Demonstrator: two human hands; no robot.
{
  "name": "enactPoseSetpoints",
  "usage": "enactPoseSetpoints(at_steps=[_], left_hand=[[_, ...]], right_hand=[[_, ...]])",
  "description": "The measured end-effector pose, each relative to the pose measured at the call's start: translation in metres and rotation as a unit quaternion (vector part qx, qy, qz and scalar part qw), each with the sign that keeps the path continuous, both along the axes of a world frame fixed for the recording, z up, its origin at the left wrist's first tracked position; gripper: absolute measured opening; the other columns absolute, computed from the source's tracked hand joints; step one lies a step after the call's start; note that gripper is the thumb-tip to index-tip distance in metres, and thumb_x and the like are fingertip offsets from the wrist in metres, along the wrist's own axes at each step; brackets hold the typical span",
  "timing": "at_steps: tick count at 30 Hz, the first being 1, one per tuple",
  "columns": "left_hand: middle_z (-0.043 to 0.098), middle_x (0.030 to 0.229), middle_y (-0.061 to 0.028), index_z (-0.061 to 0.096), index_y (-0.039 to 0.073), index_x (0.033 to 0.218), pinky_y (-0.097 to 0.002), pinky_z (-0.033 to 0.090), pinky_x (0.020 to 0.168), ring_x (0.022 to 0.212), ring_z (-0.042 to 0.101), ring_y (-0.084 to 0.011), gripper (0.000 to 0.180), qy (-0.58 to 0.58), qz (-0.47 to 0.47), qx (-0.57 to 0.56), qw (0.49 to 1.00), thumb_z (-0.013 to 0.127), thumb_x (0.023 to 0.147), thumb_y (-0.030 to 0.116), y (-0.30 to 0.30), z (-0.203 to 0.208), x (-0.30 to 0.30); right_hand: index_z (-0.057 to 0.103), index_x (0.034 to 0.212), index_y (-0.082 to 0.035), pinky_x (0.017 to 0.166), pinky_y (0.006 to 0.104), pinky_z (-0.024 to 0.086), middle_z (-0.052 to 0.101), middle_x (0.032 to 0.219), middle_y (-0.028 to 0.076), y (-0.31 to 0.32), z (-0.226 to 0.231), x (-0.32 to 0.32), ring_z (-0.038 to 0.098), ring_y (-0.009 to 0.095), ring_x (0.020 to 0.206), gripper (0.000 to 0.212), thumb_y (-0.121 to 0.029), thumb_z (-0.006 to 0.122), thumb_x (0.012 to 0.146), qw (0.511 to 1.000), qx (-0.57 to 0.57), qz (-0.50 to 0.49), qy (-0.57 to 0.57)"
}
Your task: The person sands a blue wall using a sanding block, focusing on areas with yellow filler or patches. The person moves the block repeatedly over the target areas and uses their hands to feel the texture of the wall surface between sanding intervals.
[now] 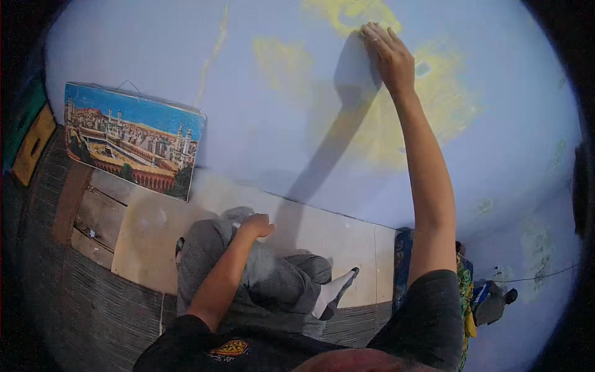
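Observation:
My right arm stretches up to the pale bluish wall (266, 136), and my right hand (390, 56) presses against it at the edge of a yellow patch (353, 13). Its fingers are bent and held together; whatever may lie under them is hidden. A larger yellow patch (440, 105) spreads behind and below that wrist, with a small pale spot in it. My left hand (257, 225) rests on my bent knee in grey trousers (211, 248), its fingers curled closed. A bit of something whitish shows beside it, too small to name.
A picture panel (133, 139) of a city view leans against the wall at left. Beige board (149, 248) and dark ribbed matting (99, 297) cover the floor. At right are a patterned cloth (465, 285), a grey object (489, 304) and a thin cable (539, 278) along the wall.

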State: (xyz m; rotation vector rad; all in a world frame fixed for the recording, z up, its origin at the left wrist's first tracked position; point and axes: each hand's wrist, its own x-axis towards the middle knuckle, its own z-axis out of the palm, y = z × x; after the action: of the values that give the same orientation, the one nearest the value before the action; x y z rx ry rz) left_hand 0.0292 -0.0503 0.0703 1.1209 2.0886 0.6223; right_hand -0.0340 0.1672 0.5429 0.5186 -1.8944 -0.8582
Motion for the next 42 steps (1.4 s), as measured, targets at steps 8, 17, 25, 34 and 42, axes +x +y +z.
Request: enactPoseSetpoints(at_steps=[8, 17, 25, 34, 42], left_hand=[[0.061, 0.124, -0.0206, 0.059, 0.001, 0.122, -0.0475, 0.046, 0.098, 0.115, 0.058, -0.0376, 0.054, 0.005, 0.003, -0.023, 1.0, 0.054, 0.09, 0.044, 0.001, -0.009, -0.003], [0.06, 0.125, -0.0209, 0.059, 0.001, 0.122, -0.0476, 0.045, 0.098, 0.116, 0.058, -0.0368, 0.053, 0.004, 0.007, -0.007, 1.0, 0.055, 0.09, 0.043, -0.002, -0.006, -0.003], [0.06, 0.126, -0.02, 0.06, 0.001, 0.121, -0.0479, 0.045, 0.097, 0.117, 0.057, -0.037, 0.054, -0.003, 0.016, -0.008, 1.0, 0.054, 0.09, 0.045, -0.003, -0.012, -0.006], [0.061, 0.124, -0.0224, 0.061, -0.001, 0.119, -0.0479, 0.044, 0.099, 0.116, 0.057, -0.0383, 0.056, 0.005, 0.003, -0.001, 1.0, 0.053, 0.091, 0.047, -0.001, -0.006, 0.0], [0.059, 0.127, -0.0223, 0.059, -0.001, 0.122, -0.0466, 0.045, 0.099, 0.118, 0.056, -0.0386, 0.056, -0.001, 0.007, -0.007, 1.0, 0.054, 0.091, 0.045, -0.005, -0.001, -0.001]], right_hand=[[0.06, 0.124, -0.018, 0.103, 0.0377, 0.049, 0.064, 0.126, 0.001, -0.013, -0.029, 0.005, 0.06, 0.02, 0.118, 0.041, -0.006, 0.062, 0.084, 0.995, 0.022, 0.002, -0.096], [0.062, 0.12, -0.018, 0.101, 0.0386, 0.05, 0.064, 0.126, 0.001, -0.009, -0.011, -0.006, 0.061, 0.022, 0.116, 0.037, -0.008, 0.063, 0.084, 1.0, 0.0, 0.013, -0.002], [0.062, 0.12, -0.02, 0.102, 0.0365, 0.049, 0.062, 0.129, 0.0, -0.021, -0.028, -0.007, 0.062, 0.02, 0.114, 0.043, -0.004, 0.061, 0.081, 0.996, 0.037, 0.019, -0.083], [0.065, 0.117, -0.02, 0.101, 0.0373, 0.049, 0.065, 0.123, 0.001, -0.005, -0.03, -0.01, 0.063, 0.022, 0.113, 0.037, -0.005, 0.061, 0.083, 1.0, -0.019, 0.014, 0.015], [0.063, 0.121, -0.023, 0.101, 0.0381, 0.05, 0.064, 0.125, 0.0, -0.024, -0.021, -0.002, 0.062, 0.018, 0.115, 0.043, -0.003, 0.062, 0.083, 0.998, 0.021, 0.02, -0.056]])
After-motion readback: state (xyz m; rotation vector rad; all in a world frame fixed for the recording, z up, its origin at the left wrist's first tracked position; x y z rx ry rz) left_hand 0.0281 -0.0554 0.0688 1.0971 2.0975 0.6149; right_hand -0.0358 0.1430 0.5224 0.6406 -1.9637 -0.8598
